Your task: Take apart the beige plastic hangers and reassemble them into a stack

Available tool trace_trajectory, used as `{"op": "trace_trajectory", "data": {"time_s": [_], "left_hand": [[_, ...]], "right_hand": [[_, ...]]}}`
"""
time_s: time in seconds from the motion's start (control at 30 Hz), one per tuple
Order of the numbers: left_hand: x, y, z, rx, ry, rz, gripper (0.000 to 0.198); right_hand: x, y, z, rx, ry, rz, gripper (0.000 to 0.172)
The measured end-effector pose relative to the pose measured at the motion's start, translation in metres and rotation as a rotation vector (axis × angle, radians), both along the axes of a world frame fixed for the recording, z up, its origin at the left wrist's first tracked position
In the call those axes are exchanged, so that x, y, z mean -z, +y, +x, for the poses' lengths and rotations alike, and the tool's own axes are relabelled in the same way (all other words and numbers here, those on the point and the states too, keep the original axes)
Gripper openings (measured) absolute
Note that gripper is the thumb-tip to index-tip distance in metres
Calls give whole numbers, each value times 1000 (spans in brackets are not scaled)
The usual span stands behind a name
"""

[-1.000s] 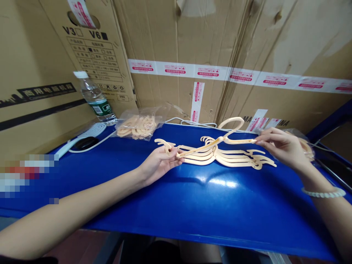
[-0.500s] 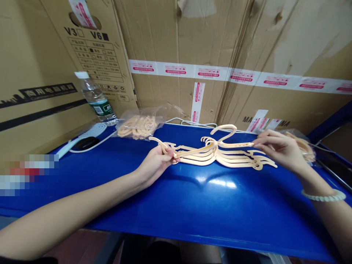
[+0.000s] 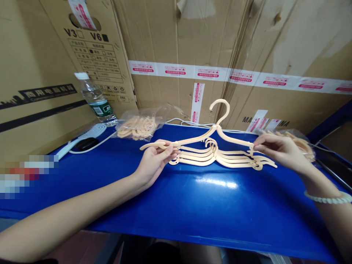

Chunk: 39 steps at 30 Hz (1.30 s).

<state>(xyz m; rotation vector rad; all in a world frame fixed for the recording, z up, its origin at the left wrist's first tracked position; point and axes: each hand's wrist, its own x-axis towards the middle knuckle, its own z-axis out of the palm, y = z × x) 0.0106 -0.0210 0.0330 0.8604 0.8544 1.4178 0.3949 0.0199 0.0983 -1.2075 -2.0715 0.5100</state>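
Note:
A cream plastic hanger (image 3: 198,139) is held above the table between both hands, its hook pointing up. My left hand (image 3: 154,163) pinches its left arm at a joint, and an end piece sticks out to the left past the fingers. On the other side my right hand (image 3: 277,148) pinches the tip of the right arm between thumb and fingers. Just behind and below lies a stack of several similar hangers (image 3: 233,161), flat on the blue table (image 3: 176,205), hooks toward the back.
Clear bags of cream parts lie at the back left (image 3: 137,126) and behind my right hand (image 3: 305,146). A water bottle (image 3: 100,106), a white cable (image 3: 178,120) and a black object (image 3: 86,144) are near the back. Cardboard (image 3: 176,40) stands behind the table.
The held hanger has tilted up, so its hook now stands upright and higher instead of leaning back over the stack. Its left end piece has swung lower. Both hands keep their grip.

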Motion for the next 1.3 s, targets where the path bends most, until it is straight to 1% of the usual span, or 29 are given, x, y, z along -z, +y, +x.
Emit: {"op": "trace_trajectory", "data": {"time_s": [0.07,0.1,0.13,0.17,0.23,0.3,0.33,0.4,0.47,0.53,0.63,0.73,0.83,0.97,1.1,1.2,1.3], "left_hand": [[2,-6,2,132,132,8,29],[4,-11,3,208,244,63,27],[5,-17,4,289,387,166,25],[7,-23,5,351,546,319,23],[10,-36,7,480,856,701,25],[11,-45,8,552,1093,999,30],[11,-47,8,562,1179,1094,32],[12,-47,8,535,1291,1182,36],[13,-43,8,478,1334,1185,39],[15,-39,7,417,1346,1149,38],[16,-36,8,374,1383,1146,38],[15,-36,8,379,1452,1162,36],[14,-37,8,405,1495,1140,36],[16,-35,7,425,1458,1117,37],[16,-34,6,454,1481,1120,38],[16,-33,5,466,1472,1099,39],[17,-31,4,475,1442,1070,42]], "right_hand": [[-3,0,6,46,3,-45,49],[-4,0,9,50,-9,-75,50],[-6,0,12,44,-30,-113,51],[-7,1,15,31,-53,-157,51],[-8,2,20,1,-101,-262,53],[-7,3,23,-28,-136,-381,55],[-6,4,23,-47,-150,-439,55],[-4,4,23,-81,-170,-523,54],[-3,4,23,-99,-170,-553,51],[-1,4,22,-118,-163,-566,46],[2,3,22,-181,-163,-600,41],[5,3,23,-220,-195,-631,36],[6,3,24,-239,-227,-645,35],[4,5,28,-264,-322,-597,33],[3,7,33,-242,-399,-529,33],[5,8,33,-212,-448,-467,29],[9,9,31,-174,-486,-441,25]]}}
